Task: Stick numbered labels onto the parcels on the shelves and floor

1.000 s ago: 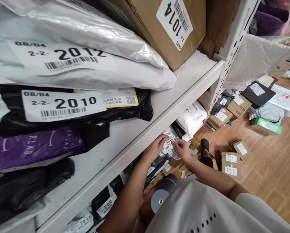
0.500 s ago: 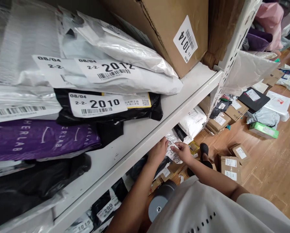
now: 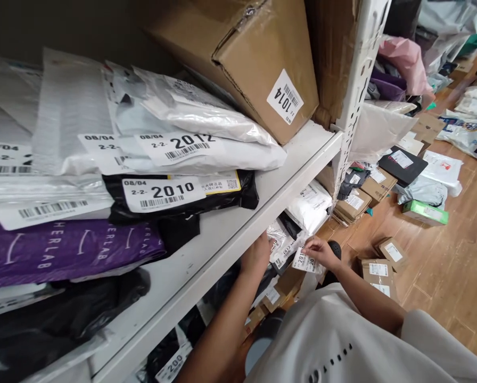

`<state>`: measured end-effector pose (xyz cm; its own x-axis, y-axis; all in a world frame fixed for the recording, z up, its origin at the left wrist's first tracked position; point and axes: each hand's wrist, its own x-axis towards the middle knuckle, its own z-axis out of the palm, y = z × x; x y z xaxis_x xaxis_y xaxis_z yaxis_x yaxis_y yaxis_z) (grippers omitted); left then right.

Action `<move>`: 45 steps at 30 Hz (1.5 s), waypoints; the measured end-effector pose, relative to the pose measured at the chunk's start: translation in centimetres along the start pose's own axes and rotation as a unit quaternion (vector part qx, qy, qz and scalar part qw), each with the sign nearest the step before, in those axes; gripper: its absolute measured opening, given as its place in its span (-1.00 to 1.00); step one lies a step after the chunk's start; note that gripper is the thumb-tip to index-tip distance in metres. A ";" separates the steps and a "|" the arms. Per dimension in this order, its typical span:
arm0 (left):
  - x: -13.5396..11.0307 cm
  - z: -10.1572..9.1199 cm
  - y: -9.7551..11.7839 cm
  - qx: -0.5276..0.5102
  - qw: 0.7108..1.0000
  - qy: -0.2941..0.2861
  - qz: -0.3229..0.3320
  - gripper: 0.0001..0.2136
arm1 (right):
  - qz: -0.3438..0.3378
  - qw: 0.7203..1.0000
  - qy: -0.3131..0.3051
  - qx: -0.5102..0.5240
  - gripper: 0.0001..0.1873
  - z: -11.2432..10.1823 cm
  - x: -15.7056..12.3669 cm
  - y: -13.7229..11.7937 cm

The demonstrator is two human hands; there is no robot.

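Observation:
My right hand (image 3: 319,250) pinches a white numbered label (image 3: 305,261) just below the edge of the white shelf (image 3: 238,223). My left hand (image 3: 256,254) reaches under that shelf edge and rests against a small clear-wrapped parcel (image 3: 280,246) on the lower level; its fingers are partly hidden. A grey cylinder (image 3: 260,346) sits tucked against my white shirt, under my left forearm.
The upper shelf holds stacked mailers labelled 2012 (image 3: 190,143) and 2010 (image 3: 162,190), a purple bag (image 3: 63,250) and a cardboard box marked 1014 (image 3: 262,64). A white upright post (image 3: 354,90) stands at right. Boxes (image 3: 376,268) and bags (image 3: 422,189) litter the wooden floor.
My right hand has drawn the label away to the right of the parcel. My left hand has slid further under the shelf. The view has tilted up and back.

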<state>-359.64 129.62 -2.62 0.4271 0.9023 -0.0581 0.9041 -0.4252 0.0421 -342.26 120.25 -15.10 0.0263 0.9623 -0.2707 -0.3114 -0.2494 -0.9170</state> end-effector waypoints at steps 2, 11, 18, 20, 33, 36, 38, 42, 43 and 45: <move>1.5 -0.5 0.6 -0.010 0.994 -0.042 0.097 -0.66 | -0.055 0.998 -0.002 -0.029 -0.59 -0.7 1.4 -0.9; 5.9 0.9 2.7 0.006 0.952 -0.171 0.252 -0.55 | -0.074 0.996 0.025 0.035 -0.62 -1.9 3.1 -2.3; 8.3 1.2 3.2 0.029 0.959 -0.209 0.189 -0.44 | -0.048 0.994 0.036 0.096 -0.48 -1.4 3.6 -0.5; 8.6 1.2 3.4 0.027 0.957 -0.223 0.185 -0.35 | -0.039 0.994 0.041 0.098 -0.44 -0.4 3.7 0.6; 8.9 1.9 3.0 -0.036 0.959 -0.254 0.124 -0.73 | -0.016 0.962 0.239 0.131 -0.50 3.2 7.6 4.6; 8.7 2.4 3.4 -0.023 0.967 -0.236 0.097 -0.75 | -0.005 0.959 0.244 0.147 -0.48 3.5 7.7 4.6; 8.4 2.8 3.8 -0.008 0.971 -0.225 0.078 -0.77 | 0.004 0.959 0.234 0.158 -0.47 3.5 7.7 4.4; 7.9 3.3 4.7 0.029 0.976 -0.212 0.048 -0.75 | 0.021 0.965 0.193 0.176 -0.48 2.7 7.4 3.9; 7.7 3.4 4.9 0.039 0.976 -0.210 0.043 -0.73 | 0.027 0.967 0.182 0.178 -0.49 2.4 7.3 3.8; 7.5 3.6 5.3 0.058 0.976 -0.205 0.035 -0.69 | 0.040 0.969 0.167 0.180 -0.51 1.9 7.2 3.7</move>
<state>-351.63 133.85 -6.41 0.4357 0.7770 -0.4544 0.8580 -0.5110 -0.0511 -344.99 126.43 -19.92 0.2753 0.8374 -0.4721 -0.6341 -0.2110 -0.7440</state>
